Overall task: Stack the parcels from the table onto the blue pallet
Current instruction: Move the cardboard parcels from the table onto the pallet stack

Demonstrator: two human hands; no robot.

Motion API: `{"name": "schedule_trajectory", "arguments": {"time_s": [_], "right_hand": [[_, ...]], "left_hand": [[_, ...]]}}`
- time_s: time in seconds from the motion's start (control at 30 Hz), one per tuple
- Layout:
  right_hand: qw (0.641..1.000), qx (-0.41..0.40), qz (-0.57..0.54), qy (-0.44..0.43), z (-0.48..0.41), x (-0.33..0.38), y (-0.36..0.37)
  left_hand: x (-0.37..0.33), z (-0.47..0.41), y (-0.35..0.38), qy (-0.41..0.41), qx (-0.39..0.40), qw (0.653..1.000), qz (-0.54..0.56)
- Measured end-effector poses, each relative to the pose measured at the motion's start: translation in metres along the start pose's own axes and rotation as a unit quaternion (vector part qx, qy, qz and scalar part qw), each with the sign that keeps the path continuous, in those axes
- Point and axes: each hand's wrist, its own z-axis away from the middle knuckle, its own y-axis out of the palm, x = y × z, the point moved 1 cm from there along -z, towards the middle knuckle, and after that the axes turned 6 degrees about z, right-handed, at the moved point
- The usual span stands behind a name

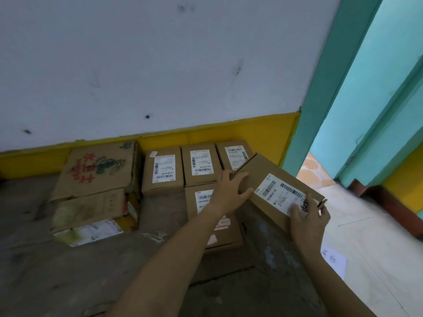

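Bare grey surface [68,271] lies open in front; the big carton [96,175] and parcel row [201,164] block the far side.

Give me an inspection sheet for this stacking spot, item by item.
Surface: grey, stained flooring; no blue pallet seen.
Job's things: three labelled back-row parcels along the wall; front parcel partly behind the left arm; held parcel tilted, label up.
Clutter: worn large carton at left; paper sheet on the floor at right.
Hands: left hand grips the held parcel's far end; right hand grips its near corner, thumb on the label.
Cables: nothing seen.
Surroundings: white wall, yellow skirting, teal door frame at right.
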Motion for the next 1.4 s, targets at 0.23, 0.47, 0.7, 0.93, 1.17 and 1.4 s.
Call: {"name": "schedule_trajectory", "arguments": {"time_s": [0.23,0.47,0.7,0.93,1.17,1.4], "right_hand": [[0.985,0.086,-0.028,-0.147,0.071,0.115,0.052],[0.952,0.182,-0.055,-0.237,0.213,0.223,0.13],[0.94,0.215,-0.068,-0.257,0.378,0.292,0.193],[0.916,0.262,-0.111,-0.282,0.508,0.335,0.233],[0.869,0.337,-0.111,-0.346,0.598,0.362,0.249],[0.788,0.466,-0.055,-0.397,0.681,0.382,0.273]], "left_hand": [[0.036,0.061,-0.144,-0.036,-0.153,0.986,-0.063],[0.107,0.195,-0.303,-0.12,-0.27,0.951,-0.091],[0.173,0.338,-0.424,-0.158,-0.32,0.927,-0.113],[0.219,0.456,-0.516,-0.178,-0.353,0.905,-0.156],[0.245,0.552,-0.553,-0.242,-0.408,0.864,-0.168],[0.272,0.656,-0.56,-0.364,-0.436,0.806,-0.166]]}}
